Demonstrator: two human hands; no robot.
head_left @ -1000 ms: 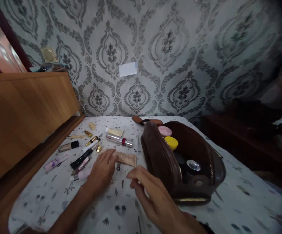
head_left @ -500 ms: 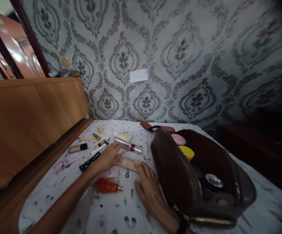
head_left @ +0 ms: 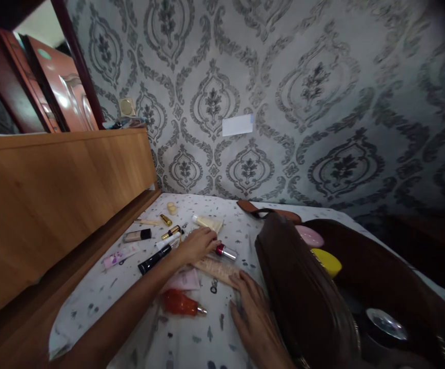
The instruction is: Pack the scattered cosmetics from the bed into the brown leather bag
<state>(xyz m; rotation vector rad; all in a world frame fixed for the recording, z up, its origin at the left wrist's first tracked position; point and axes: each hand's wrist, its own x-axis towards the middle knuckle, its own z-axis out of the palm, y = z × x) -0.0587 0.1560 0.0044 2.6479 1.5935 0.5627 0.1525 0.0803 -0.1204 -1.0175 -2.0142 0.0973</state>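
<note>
Two hands: both palm-down, the right hand [head_left: 251, 312] nearer, the left hand [head_left: 200, 245] farther out.
Right hand grip: released; fingers extended and spread, fingertips at the right end of the beige tube.
Brown bag [head_left: 295, 279]: unzipped, just beside the right hand; a clear-topped container [head_left: 386, 324], a yellow item [head_left: 327, 261] and a pink item [head_left: 309, 236] are visible inside.
Status: judged partway; those three are in the bag, all items listed below lie outside it.
Orange bottle [head_left: 182, 302]: on its side, metal tip pointing right, between left forearm and right hand.
Beige tube [head_left: 215, 269]: flat on the patterned cloth [head_left: 215, 335], between the hands.
Left hand grip: fingers curved over the silver tube [head_left: 228, 252]; whether they grasp it cannot be told.
Left of the forearm: black tube [head_left: 155, 260], pink-purple tube [head_left: 119, 256], black-capped bottle [head_left: 137, 235], untouched.
Beyond the left hand: cream tube [head_left: 209, 222], also untouched.
Far edge: brown strap [head_left: 248, 207], near the patterned wall [head_left: 299, 169].
</note>
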